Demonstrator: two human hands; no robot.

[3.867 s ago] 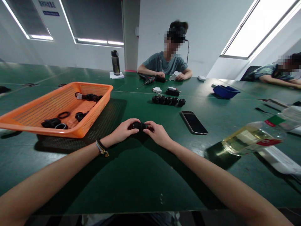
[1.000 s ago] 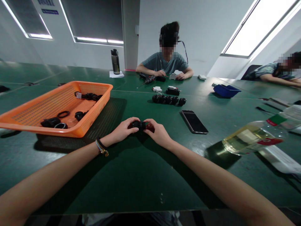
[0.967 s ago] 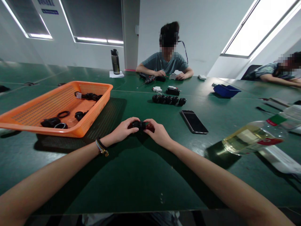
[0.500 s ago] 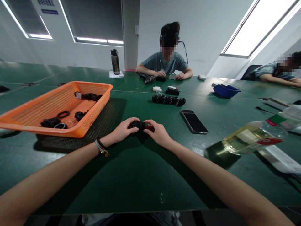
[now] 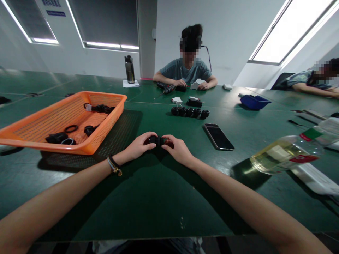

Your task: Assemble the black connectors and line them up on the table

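Observation:
Between my two hands is a small black round fitting (image 5: 158, 141), held just above or on the green table (image 5: 148, 204); I cannot tell whether it touches. My left hand (image 5: 140, 145) grips its left end between thumb and fingers. On its right end, the thumb and fingertips of my right hand (image 5: 177, 148) are closed. The fingers hide part of the fitting. Beyond my hands, several similar black round parts (image 5: 189, 112) stand in a row. Left of my left hand is an orange perforated basket (image 5: 90, 145) with black parts (image 5: 57, 137) and a black ring (image 5: 71, 128) inside.
A phone (image 5: 218, 137) lies right of my right hand. Farther right is a bottle of yellowish liquid (image 5: 280, 155). A blue tray (image 5: 255, 102), a power drill (image 5: 167, 89) and a dark drinking bottle (image 5: 129, 70) stand farther back. A co-worker (image 5: 185, 72) sits opposite, handling parts.

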